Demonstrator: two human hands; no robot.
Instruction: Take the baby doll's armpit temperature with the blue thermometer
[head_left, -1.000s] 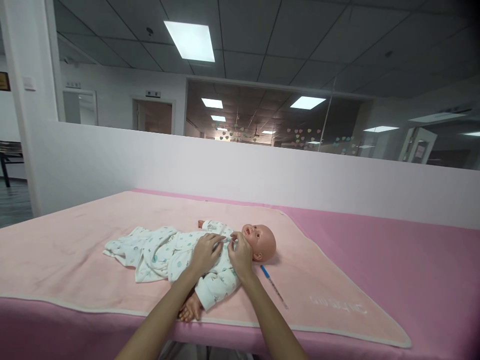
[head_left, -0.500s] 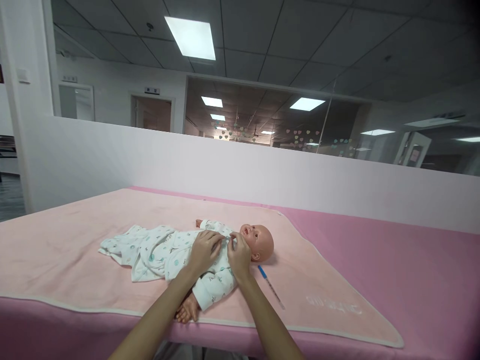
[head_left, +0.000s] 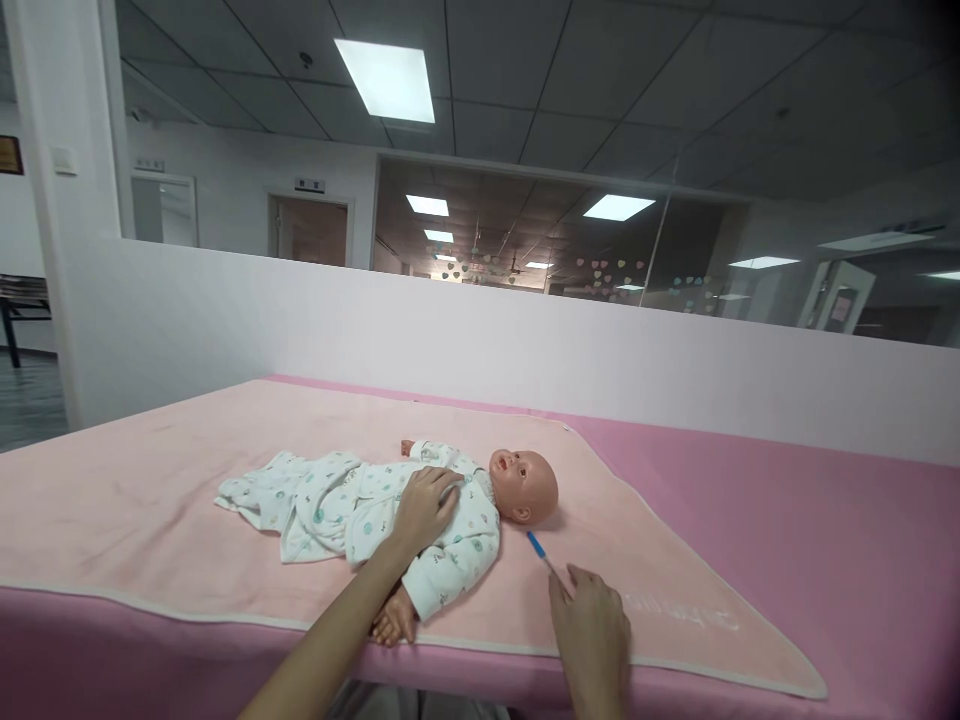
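Note:
A baby doll (head_left: 523, 488) lies on its back, head to the right, in a white patterned baby gown (head_left: 457, 545). My left hand (head_left: 426, 505) rests on the doll's chest, fingers curled together on the cloth just below the collar; the fingertips partly hide what they pinch. At the near right, a thin clear thermometer (head_left: 537, 545) with a blue end lies on the towel beside the doll's head. My right hand (head_left: 592, 620) is at its lower end, thumb and forefinger on either side of the tube. The hand hides the tip.
A peach towel (head_left: 180, 480) with a white border covers much of the pink padded table (head_left: 840, 520). Behind the table stands a low white wall (head_left: 480, 330) with glass above it. The doll's near arm (head_left: 396, 615) reaches toward the front edge.
My right hand has left the doll's collar and moved right and toward me, to the thermometer. My left hand stays on the chest. The view has shifted slightly.

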